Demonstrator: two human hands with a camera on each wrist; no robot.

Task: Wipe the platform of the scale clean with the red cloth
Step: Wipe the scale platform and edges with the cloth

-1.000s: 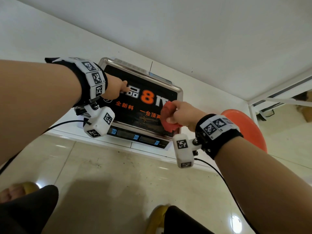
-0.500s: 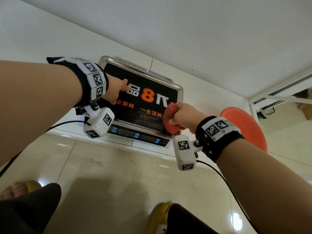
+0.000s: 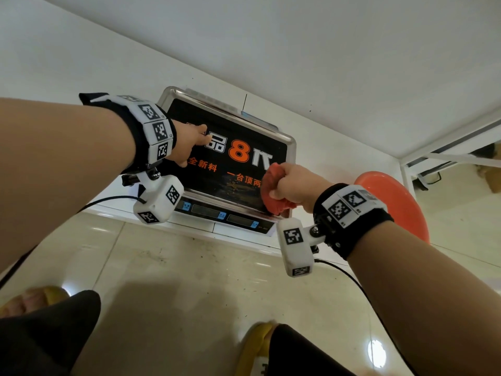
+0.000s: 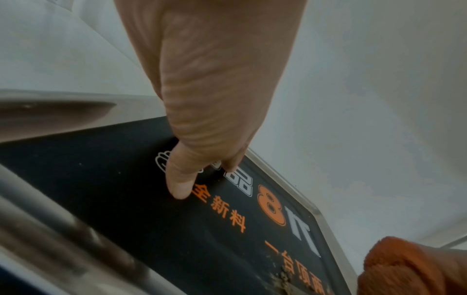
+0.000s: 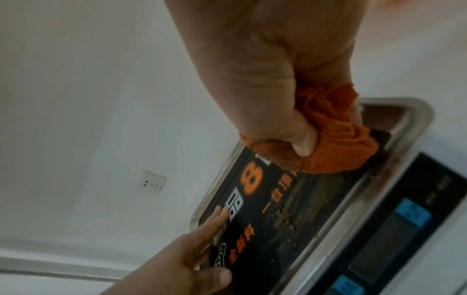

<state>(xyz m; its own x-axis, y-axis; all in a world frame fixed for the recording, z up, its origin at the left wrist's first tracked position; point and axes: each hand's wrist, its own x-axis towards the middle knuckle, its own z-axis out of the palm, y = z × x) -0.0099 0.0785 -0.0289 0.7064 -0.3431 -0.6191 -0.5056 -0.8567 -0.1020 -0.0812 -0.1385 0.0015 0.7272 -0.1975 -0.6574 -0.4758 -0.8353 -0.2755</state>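
Note:
The scale's platform [image 3: 195, 118] is a steel-rimmed tray with a black sheet printed in orange and white. My right hand [image 3: 295, 185] grips the bunched red cloth [image 3: 271, 191] and presses it on the platform's near right corner. In the right wrist view, the cloth [image 5: 336, 139] sits under my right hand's [image 5: 278, 69] curled fingers, against the rim. My left hand [image 3: 189, 145] rests on the left part of the platform with straight fingers. Its fingertips [image 4: 182, 189] touch the black sheet. Brown grime [image 4: 285, 279] lies near the front edge, left of the cloth [image 4: 404, 267].
The scale's display panel [image 3: 217, 213] faces me below the platform. The scale stands on a low white ledge against a white wall with a socket [image 5: 151, 182]. An orange round stool [image 3: 393, 202] is to the right. Tiled floor and my yellow slippers [image 3: 257, 346] are below.
My right hand with the cloth has shifted slightly toward the platform's near right corner. My left hand has kept its place on the platform.

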